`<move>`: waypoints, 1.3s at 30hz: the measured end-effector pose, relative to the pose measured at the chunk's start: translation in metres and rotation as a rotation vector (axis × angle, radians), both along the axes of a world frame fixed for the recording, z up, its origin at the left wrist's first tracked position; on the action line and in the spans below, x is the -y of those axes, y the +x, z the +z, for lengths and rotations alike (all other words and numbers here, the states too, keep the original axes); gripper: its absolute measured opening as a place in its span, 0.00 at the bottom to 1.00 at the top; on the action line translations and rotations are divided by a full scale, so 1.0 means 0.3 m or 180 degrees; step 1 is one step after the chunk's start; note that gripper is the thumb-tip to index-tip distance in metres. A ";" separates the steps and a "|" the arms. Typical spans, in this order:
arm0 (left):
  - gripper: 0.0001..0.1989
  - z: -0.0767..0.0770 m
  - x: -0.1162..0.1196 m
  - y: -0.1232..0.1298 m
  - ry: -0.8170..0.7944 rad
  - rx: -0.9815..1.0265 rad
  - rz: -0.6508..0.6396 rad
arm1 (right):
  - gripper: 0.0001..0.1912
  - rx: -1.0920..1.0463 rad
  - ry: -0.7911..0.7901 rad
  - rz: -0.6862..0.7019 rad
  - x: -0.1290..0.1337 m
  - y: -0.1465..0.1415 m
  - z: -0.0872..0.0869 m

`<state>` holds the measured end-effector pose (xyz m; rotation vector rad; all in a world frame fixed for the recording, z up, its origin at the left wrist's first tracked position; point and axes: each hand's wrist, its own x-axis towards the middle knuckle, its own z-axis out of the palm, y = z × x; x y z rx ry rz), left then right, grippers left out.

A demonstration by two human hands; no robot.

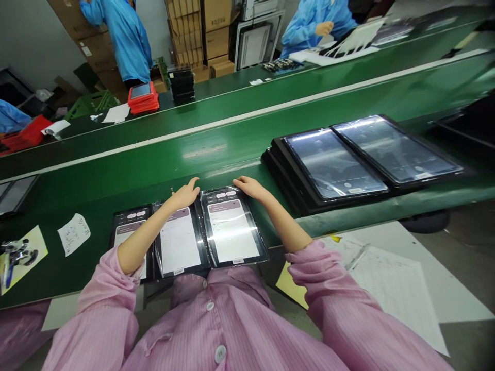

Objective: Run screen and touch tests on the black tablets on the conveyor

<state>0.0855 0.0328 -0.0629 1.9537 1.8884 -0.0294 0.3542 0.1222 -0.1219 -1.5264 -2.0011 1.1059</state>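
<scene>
Three lit tablets in clear film lie side by side at the near edge of the green bench: a right tablet (234,229), a middle tablet (181,239) and a left tablet (129,226), partly covered by my left forearm. My left hand (185,196) is over the top of the middle tablet, near the gap beside the right one, with its index finger stretched out. At the upper right corner of the right tablet, my right hand (249,186) has its fingers extended along the edge. Neither hand visibly grips anything.
Stacked dark-screened tablets (336,165) stand to the right. Leftward lie a handwritten note (74,234) and a yellow sheet (29,257) with small metal parts and pens. A green conveyor (216,129) runs behind. Co-workers in blue, red-cased tablets (143,99) and cartons (216,31) are beyond.
</scene>
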 end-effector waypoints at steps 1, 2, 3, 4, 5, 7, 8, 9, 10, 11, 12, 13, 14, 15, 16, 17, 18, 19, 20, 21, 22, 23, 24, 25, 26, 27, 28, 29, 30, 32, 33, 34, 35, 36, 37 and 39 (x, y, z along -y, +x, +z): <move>0.29 0.005 0.005 -0.001 0.0008 0.0008 0.0013 | 0.17 0.0016 -0.0006 -0.0039 -0.001 0.002 -0.001; 0.29 0.009 0.009 0.000 0.0007 0.0000 0.0018 | 0.17 0.0023 -0.0012 -0.0078 -0.002 0.003 -0.002; 0.29 0.012 0.014 0.004 -0.0001 -0.0018 0.0018 | 0.18 0.0019 -0.0015 -0.0117 -0.002 0.003 -0.003; 0.29 0.013 0.020 0.011 -0.0012 -0.0043 0.0016 | 0.18 0.0005 -0.0019 -0.0158 -0.002 0.002 -0.003; 0.29 0.012 0.028 0.019 -0.0024 -0.0076 0.0022 | 0.19 -0.0018 -0.0024 -0.0202 -0.002 0.000 -0.004; 0.30 0.011 0.046 0.037 -0.0003 -0.0171 0.0036 | 0.20 -0.0102 -0.0039 -0.0298 0.001 -0.003 -0.004; 0.30 0.010 0.056 0.047 0.0047 -0.0260 0.0013 | 0.21 -0.0162 -0.0053 -0.0346 0.004 -0.004 -0.004; 0.30 0.010 0.067 0.055 0.0116 -0.0379 -0.0034 | 0.21 -0.0235 -0.0075 -0.0393 0.007 -0.004 -0.005; 0.29 0.011 0.077 0.062 0.0186 -0.0522 -0.0100 | 0.22 -0.0318 -0.0105 -0.0438 0.011 -0.004 -0.006; 0.29 0.012 0.085 0.069 0.0249 -0.0679 -0.0173 | 0.23 -0.0412 -0.0146 -0.0480 0.015 -0.004 -0.006; 0.29 0.013 0.091 0.074 0.0290 -0.0831 -0.0239 | 0.24 -0.0514 -0.0195 -0.0518 0.019 -0.003 -0.007; 0.30 0.013 0.095 0.077 0.0302 -0.0956 -0.0279 | 0.26 -0.0623 -0.0251 -0.0549 0.024 -0.004 -0.008; 0.30 0.013 0.097 0.079 0.0291 -0.1033 -0.0291 | 0.27 -0.0740 -0.0312 -0.0574 0.029 -0.004 -0.008; 0.31 0.011 0.098 0.080 0.0275 -0.1079 -0.0291 | 0.29 -0.0866 -0.0381 -0.0586 0.033 -0.006 -0.007; 0.32 0.007 0.097 0.080 0.0257 -0.1097 -0.0288 | 0.31 -0.0995 -0.0457 -0.0585 0.038 -0.009 -0.005; 0.32 0.003 0.096 0.080 0.0236 -0.1093 -0.0284 | 0.33 -0.1123 -0.0541 -0.0569 0.042 -0.012 -0.002; 0.33 -0.001 0.095 0.079 0.0222 -0.1072 -0.0281 | 0.34 -0.1242 -0.0627 -0.0544 0.045 -0.016 0.001; 0.33 -0.006 0.095 0.079 0.0220 -0.1046 -0.0280 | 0.35 -0.1347 -0.0713 -0.0509 0.048 -0.022 0.003; 0.33 -0.009 0.095 0.079 0.0220 -0.1025 -0.0274 | 0.35 -0.1445 -0.0795 -0.0471 0.050 -0.028 0.005; 0.33 -0.012 0.095 0.078 0.0211 -0.1010 -0.0255 | 0.34 -0.1525 -0.0861 -0.0436 0.051 -0.034 0.006; 0.33 -0.013 0.095 0.076 0.0186 -0.0996 -0.0220 | 0.33 -0.1583 -0.0901 -0.0411 0.051 -0.040 0.005; 0.32 -0.012 0.095 0.072 0.0138 -0.0964 -0.0181 | 0.30 -0.1614 -0.0916 -0.0395 0.051 -0.047 0.002; 0.32 -0.009 0.093 0.063 0.0062 -0.0886 -0.0170 | 0.28 -0.1618 -0.0911 -0.0386 0.051 -0.053 -0.002; 0.31 -0.004 0.089 0.050 -0.0032 -0.0766 -0.0191 | 0.26 -0.1600 -0.0890 -0.0383 0.051 -0.059 -0.008; 0.31 0.003 0.084 0.031 -0.0116 -0.0626 -0.0241 | 0.26 -0.1566 -0.0857 -0.0386 0.052 -0.065 -0.015; 0.30 0.011 0.078 0.006 -0.0196 -0.0472 -0.0324 | 0.26 -0.1529 -0.0820 -0.0389 0.052 -0.069 -0.022; 0.30 0.019 0.071 -0.024 -0.0276 -0.0309 -0.0418 | 0.26 -0.1507 -0.0781 -0.0394 0.053 -0.072 -0.030; 0.30 0.027 0.066 -0.056 -0.0349 -0.0155 -0.0498 | 0.26 -0.1497 -0.0739 -0.0401 0.054 -0.074 -0.036; 0.32 0.033 0.063 -0.088 -0.0412 -0.0010 -0.0558 | 0.28 -0.1495 -0.0698 -0.0409 0.055 -0.074 -0.041; 0.36 0.038 0.061 -0.144 -0.0490 0.0275 -0.0669 | 0.32 -0.1505 -0.0647 -0.0407 0.057 -0.071 -0.049; 0.38 0.036 0.064 -0.165 -0.0488 0.0400 -0.0718 | 0.34 -0.1515 -0.0646 -0.0396 0.058 -0.069 -0.052; 0.38 0.033 0.067 -0.181 -0.0466 0.0496 -0.0759 | 0.35 -0.1529 -0.0658 -0.0384 0.060 -0.065 -0.055; 0.38 0.028 0.071 -0.194 -0.0451 0.0573 -0.0798 | 0.36 -0.1546 -0.0676 -0.0374 0.061 -0.061 -0.058; 0.38 0.023 0.076 -0.206 -0.0447 0.0630 -0.0810 | 0.36 -0.1566 -0.0692 -0.0372 0.062 -0.056 -0.061; 0.38 0.019 0.083 -0.220 -0.0455 0.0650 -0.0774 | 0.35 -0.1586 -0.0704 -0.0378 0.063 -0.051 -0.064; 0.37 0.016 0.100 -0.261 -0.0493 0.0525 -0.0549 | 0.33 -0.1621 -0.0714 -0.0402 0.063 -0.042 -0.074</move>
